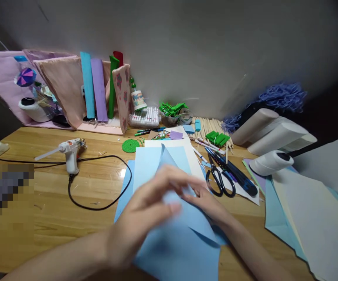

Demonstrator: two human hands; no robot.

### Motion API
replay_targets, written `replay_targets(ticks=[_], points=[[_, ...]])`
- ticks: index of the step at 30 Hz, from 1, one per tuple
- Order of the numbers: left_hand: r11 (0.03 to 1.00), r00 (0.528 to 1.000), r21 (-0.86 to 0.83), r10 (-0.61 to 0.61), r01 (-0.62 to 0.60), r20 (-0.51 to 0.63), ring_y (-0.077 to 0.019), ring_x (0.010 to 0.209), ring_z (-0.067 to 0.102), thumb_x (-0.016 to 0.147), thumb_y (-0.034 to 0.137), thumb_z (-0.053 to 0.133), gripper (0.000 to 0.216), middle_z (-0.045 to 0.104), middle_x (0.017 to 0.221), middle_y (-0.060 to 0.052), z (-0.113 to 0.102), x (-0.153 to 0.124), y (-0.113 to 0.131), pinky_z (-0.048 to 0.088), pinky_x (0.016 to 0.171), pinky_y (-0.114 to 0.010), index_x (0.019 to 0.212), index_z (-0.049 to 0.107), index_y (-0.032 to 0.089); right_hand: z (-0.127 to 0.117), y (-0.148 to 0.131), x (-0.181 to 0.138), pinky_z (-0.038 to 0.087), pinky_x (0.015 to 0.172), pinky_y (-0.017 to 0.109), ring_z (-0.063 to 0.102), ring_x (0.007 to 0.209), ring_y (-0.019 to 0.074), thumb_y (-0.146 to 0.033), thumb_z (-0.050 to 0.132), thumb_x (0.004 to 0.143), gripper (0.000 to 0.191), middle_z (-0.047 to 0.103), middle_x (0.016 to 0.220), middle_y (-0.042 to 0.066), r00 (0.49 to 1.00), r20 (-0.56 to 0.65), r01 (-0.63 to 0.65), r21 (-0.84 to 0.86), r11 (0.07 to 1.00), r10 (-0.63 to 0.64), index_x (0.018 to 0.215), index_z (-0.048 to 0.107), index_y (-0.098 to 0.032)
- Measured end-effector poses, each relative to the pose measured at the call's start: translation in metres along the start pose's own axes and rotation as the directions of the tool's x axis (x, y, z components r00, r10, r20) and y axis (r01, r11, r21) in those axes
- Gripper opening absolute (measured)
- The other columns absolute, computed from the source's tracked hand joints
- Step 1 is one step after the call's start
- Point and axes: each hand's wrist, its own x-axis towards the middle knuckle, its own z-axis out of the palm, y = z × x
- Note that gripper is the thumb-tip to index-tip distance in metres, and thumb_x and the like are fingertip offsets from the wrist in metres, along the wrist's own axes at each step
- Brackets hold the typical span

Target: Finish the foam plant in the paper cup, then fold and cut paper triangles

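Light blue paper lies in front of me, one sheet curled up over others, with a raised pointed corner at its far end. My left hand hovers over it, blurred, its thumb apart from the curved fingers and nothing seen between them. My right hand is at the curled sheet's right side, fingers bent around its edge; the left fingers partly hide the right fingertips. Under the blue paper, a cream sheet shows. Black-handled scissors lie to the right of my hands.
A white glue gun with a looping black cord stands at left. Beyond the paper are a green disc, a marker box and wooden sticks. A thread spool rests on stacked paper at right. A pink fabric-covered organizer stands behind.
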Motion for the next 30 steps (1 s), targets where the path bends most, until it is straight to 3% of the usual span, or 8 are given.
replay_targets(ticks=[2, 4, 6, 10, 13, 17, 22, 30], points=[[0.982, 0.981, 0.129, -0.120, 0.140, -0.151, -0.0275, 0.115, 0.044, 0.076, 0.047, 0.054, 0.054, 0.047, 0.125, -0.011, -0.004, 0.027, -0.024, 0.035, 0.096, -0.041, 0.123, 0.045, 0.021, 0.004, -0.001, -0.001, 0.050, 0.075, 0.038, 0.064, 0.085, 0.0240, -0.038, 0.064, 0.074, 0.044, 0.066, 0.101, 0.010, 0.999, 0.032, -0.013, 0.053, 0.999, 0.011, 0.111, 0.056, -0.016], [0.916, 0.935, 0.214, -0.306, 0.340, -0.178, -0.0296, 0.112, 0.046, 0.067, 0.053, 0.061, 0.074, 0.045, 0.127, -0.017, -0.007, 0.044, -0.048, 0.038, 0.092, -0.040, 0.126, 0.040, 0.013, 0.009, -0.002, -0.003, 0.049, 0.078, 0.036, 0.063, 0.087, 0.0224, -0.035, 0.064, 0.075, 0.043, 0.064, 0.105, 0.010, 0.998, 0.056, -0.028, 0.123, 0.992, 0.022, 0.113, 0.055, -0.017], [0.884, 0.905, 0.238, -0.423, 0.403, 0.036, -0.0292, 0.099, 0.055, 0.064, 0.054, 0.062, 0.064, 0.058, 0.111, -0.015, -0.010, 0.051, -0.065, 0.044, 0.082, -0.037, 0.111, 0.053, 0.011, 0.014, -0.002, -0.005, 0.048, 0.080, 0.036, 0.062, 0.090, 0.0219, -0.032, 0.064, 0.076, 0.042, 0.063, 0.107, 0.010, 0.997, 0.079, -0.037, 0.166, 0.985, 0.024, 0.114, 0.053, -0.018], [0.905, 0.860, 0.199, -0.420, 0.375, 0.291, -0.0211, 0.075, 0.059, 0.069, 0.048, 0.057, 0.038, 0.065, 0.084, -0.005, -0.015, 0.057, -0.070, 0.044, 0.062, -0.028, 0.086, 0.062, 0.014, 0.014, -0.007, -0.002, 0.048, 0.079, 0.034, 0.062, 0.088, 0.0199, -0.034, 0.065, 0.075, 0.041, 0.064, 0.101, 0.007, 0.991, 0.129, -0.056, 0.163, 0.985, 0.035, 0.112, 0.054, -0.019], [0.906, 0.853, 0.300, -0.394, 0.298, 0.343, -0.0135, 0.058, 0.049, 0.063, 0.045, 0.063, 0.031, 0.055, 0.063, 0.003, -0.011, 0.068, -0.065, 0.033, 0.049, -0.022, 0.070, 0.058, 0.015, 0.007, -0.015, 0.011, 0.049, 0.067, 0.027, 0.062, 0.073, 0.0153, -0.042, 0.063, 0.075, 0.034, 0.066, 0.084, 0.003, 1.000, -0.022, -0.014, 0.118, 0.993, 0.016, 0.099, 0.058, -0.018], [0.894, 0.843, 0.391, -0.376, 0.220, 0.386, -0.0094, 0.051, 0.034, 0.059, 0.045, 0.066, 0.035, 0.038, 0.053, 0.007, 0.004, 0.083, -0.063, 0.023, 0.046, -0.022, 0.058, 0.046, 0.017, -0.002, -0.022, 0.031, 0.049, 0.058, 0.026, 0.063, 0.065, 0.0160, -0.045, 0.065, 0.070, 0.038, 0.067, 0.078, 0.005, 0.981, -0.195, 0.034, 0.181, 0.983, 0.002, 0.093, 0.059, -0.015], [0.911, 0.880, 0.338, -0.347, 0.235, 0.324, -0.0078, 0.050, 0.021, 0.064, 0.050, 0.060, 0.043, 0.022, 0.052, 0.008, 0.013, 0.092, -0.068, 0.016, 0.046, -0.023, 0.051, 0.035, 0.018, -0.010, -0.016, 0.037, 0.052, 0.063, 0.031, 0.066, 0.070, 0.0203, -0.039, 0.069, 0.068, 0.038, 0.069, 0.085, 0.008, 0.955, -0.297, 0.121, 0.319, 0.940, -0.023, 0.095, 0.058, -0.015], [0.903, 0.866, 0.374, -0.350, 0.210, 0.358, -0.0081, 0.050, 0.020, 0.070, 0.052, 0.054, 0.046, 0.020, 0.053, 0.007, 0.005, 0.097, -0.080, 0.015, 0.047, -0.024, 0.051, 0.029, 0.018, -0.011, -0.004, 0.034, 0.053, 0.067, 0.032, 0.065, 0.081, 0.0224, -0.040, 0.068, 0.070, 0.039, 0.069, 0.095, 0.008, 0.909, -0.414, 0.189, 0.301, 0.935, -0.050, 0.099, 0.057, -0.017]])
